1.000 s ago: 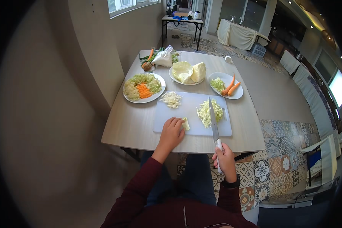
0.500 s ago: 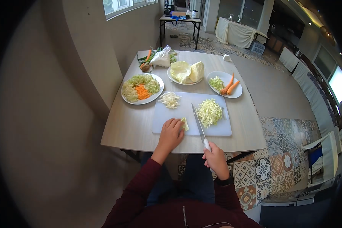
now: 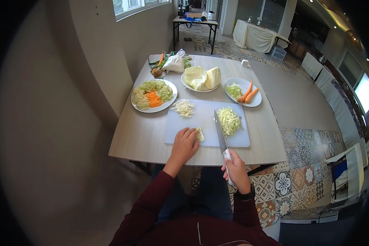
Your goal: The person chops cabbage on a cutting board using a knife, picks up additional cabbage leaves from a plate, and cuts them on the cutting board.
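Note:
My left hand [image 3: 185,144] rests at the front of the white cutting board [image 3: 184,128], its bent fingers closed over a piece of cabbage [image 3: 200,134] that shows at the fingertips. My right hand [image 3: 236,168] grips the white handle of a kitchen knife [image 3: 220,133]. The blade points away from me and lies against the left side of a heap of shredded cabbage [image 3: 229,121]. A smaller pile of pale shreds [image 3: 183,108] sits at the board's back left corner.
Beyond the board stand a plate [image 3: 135,107] of shredded vegetables, a plate [image 3: 184,85] with cabbage pieces and a plate [image 3: 256,102] with carrots [image 3: 251,95] and shreds. A white plastic bag [image 3: 174,64] and vegetables lie at the table's far left.
My right hand and the knife have moved right, and the blade now presses the cabbage heap into a narrower shape. My left hand has stayed in place.

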Motion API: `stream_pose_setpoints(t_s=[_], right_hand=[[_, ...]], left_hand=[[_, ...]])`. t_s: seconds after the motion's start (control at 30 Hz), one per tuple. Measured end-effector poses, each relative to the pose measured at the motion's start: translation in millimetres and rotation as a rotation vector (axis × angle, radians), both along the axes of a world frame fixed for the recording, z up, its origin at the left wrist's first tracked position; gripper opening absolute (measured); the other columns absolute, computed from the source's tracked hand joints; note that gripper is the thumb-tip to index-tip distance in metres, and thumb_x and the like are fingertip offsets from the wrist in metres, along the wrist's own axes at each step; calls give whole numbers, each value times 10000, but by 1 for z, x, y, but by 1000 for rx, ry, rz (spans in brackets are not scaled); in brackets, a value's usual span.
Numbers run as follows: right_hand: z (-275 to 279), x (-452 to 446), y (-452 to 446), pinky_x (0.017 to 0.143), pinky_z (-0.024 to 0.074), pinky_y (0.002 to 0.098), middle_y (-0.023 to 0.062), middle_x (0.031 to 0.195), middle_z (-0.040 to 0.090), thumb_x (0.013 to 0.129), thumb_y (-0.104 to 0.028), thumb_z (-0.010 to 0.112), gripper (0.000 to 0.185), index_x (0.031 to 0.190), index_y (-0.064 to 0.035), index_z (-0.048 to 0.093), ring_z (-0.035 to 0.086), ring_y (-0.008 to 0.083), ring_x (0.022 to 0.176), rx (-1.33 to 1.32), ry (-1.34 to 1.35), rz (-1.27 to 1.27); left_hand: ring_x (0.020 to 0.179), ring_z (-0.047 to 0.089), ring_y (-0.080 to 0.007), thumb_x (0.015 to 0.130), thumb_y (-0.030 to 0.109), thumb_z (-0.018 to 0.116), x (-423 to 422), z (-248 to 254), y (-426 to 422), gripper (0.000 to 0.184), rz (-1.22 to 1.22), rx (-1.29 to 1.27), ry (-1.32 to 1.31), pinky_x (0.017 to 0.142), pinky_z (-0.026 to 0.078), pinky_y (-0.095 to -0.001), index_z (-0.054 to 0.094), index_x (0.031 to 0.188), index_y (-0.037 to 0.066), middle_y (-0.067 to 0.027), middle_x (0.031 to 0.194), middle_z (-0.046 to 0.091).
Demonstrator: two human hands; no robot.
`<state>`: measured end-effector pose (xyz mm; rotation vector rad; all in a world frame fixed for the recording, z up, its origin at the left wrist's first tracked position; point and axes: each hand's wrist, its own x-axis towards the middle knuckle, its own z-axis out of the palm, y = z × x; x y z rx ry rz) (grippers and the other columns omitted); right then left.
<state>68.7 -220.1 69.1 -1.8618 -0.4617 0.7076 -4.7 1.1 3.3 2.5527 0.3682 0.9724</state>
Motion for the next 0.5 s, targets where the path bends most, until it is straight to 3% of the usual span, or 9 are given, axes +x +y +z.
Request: stream_pose_setpoints(t_s=[0.23,0.5], right_hand=[[19,-22,-9,461,489,268,48,700,607,972,-97,471,545,1508,-119,377,555,96,482,26,-67,44],[21,-40,-7,530,520,307,74,660,605,954,-91,502,542,1487,-118,408,573,125,490,-21,-126,108]], left_hand=[[1230,514,-337,850,139,644,0,-1,0,323,0,11,3,1047,384,-451,623,1165,73,-101,1258,617],[1321,455,-313,908,269,608,5,-9,-1,380,71,84,140,1112,304,-536,603,1265,138,-47,1360,575]])
